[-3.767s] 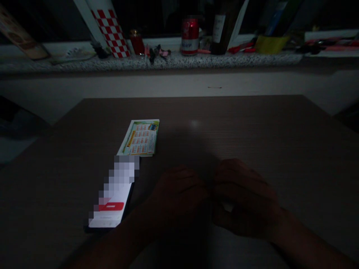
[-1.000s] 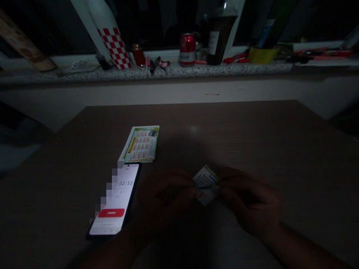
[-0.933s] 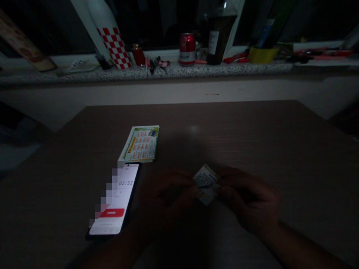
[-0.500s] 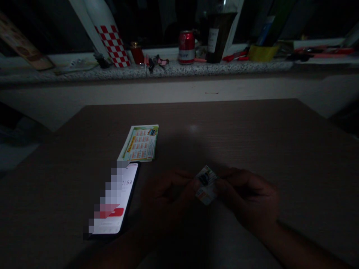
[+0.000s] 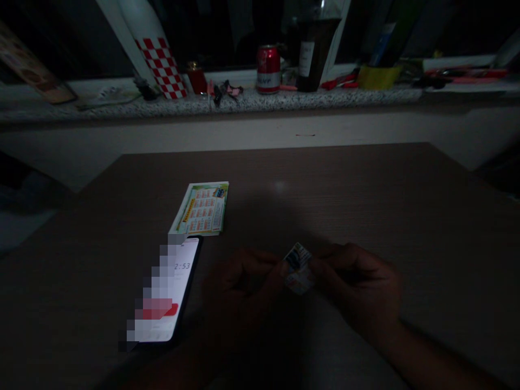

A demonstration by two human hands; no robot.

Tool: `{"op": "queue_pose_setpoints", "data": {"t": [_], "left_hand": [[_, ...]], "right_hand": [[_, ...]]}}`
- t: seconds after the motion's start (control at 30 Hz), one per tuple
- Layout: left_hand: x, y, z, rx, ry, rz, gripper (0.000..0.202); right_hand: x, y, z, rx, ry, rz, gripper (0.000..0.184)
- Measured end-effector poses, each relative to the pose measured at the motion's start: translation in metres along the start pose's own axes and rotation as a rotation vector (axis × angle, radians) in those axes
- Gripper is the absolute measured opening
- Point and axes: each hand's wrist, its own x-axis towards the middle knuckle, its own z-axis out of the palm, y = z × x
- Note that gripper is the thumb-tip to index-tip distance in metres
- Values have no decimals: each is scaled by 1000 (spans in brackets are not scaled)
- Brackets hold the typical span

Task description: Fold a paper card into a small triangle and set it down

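the left hand (image 5: 246, 279) pinches one side corner of a small folded paper (image 5: 299, 271) between thumb and fingers, and the right hand (image 5: 359, 281) pinches the opposite corner the same way. the paper shows as a pale diamond between them, over the near half of the table (image 5: 365, 184), roughly midway between its left and right edges; whether it touches the tabletop i cannot tell. in the earliest frame the hands are bunched close together with the paper mostly hidden; a second ago its upper facet shows lines of print, and now a dark bluish patch is there instead. the fingertips cover both side corners, and a shadow dims the table around the hands.

beyond the left hand, toward the table's left edge, a phone (image 5: 179, 284) lies screen up in its same place, blurred blocks covering part of the screen. past its top end, toward the far edge, a stack of printed leaflets (image 5: 203, 208) lies unmoved; whether the two touch is hard to tell. behind the far edge, a speckled sill (image 5: 252, 103) carries a checked bottle (image 5: 162, 67), a small red bottle (image 5: 197, 80), a red can (image 5: 268, 70), a dark bottle (image 5: 314, 54) and a yellow container (image 5: 377, 77).
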Motion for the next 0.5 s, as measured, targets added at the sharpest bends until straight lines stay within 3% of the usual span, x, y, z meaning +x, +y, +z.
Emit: {"op": "queue_pose_setpoints", "data": {"t": [0.27, 0.4, 0.5], "left_hand": [[0, -2, 0, -87, -31, -33, 15], [4, -2, 0, -212, -74, -202, 12], [7, -3, 1, -341, -185, -340, 15]], "right_hand": [[2, -1, -1, -26, 47, 17, 15], [2, 0, -1, -35, -5, 18, 15], [3, 2, -1, -20, -81, -2, 15]]}}
